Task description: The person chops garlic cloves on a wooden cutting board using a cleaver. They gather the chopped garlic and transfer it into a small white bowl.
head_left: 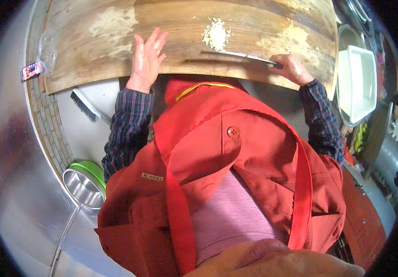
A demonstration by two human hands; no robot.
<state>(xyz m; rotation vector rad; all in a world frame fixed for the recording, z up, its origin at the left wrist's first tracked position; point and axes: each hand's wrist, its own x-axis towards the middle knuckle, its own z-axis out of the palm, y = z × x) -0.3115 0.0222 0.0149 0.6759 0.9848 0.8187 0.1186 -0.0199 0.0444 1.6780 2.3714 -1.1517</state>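
My right hand [291,68] grips the dark handle of a knife [245,55], whose blade points left, low over the wooden board [178,45]. Just beyond the blade tip lies a small pile of finely chopped pale food [216,34], with loose bits around it. My left hand [147,57] is raised at the board's near edge, left of the pile, fingers spread and holding nothing. Pale, whitish patches mark the board on both sides.
A white plastic tub [361,81] stands right of the board, near green vegetables [360,137]. At left are a clear plastic bag [48,52], a brush with dark bristles [83,105], a steel pot [81,188] and a green basin [93,171].
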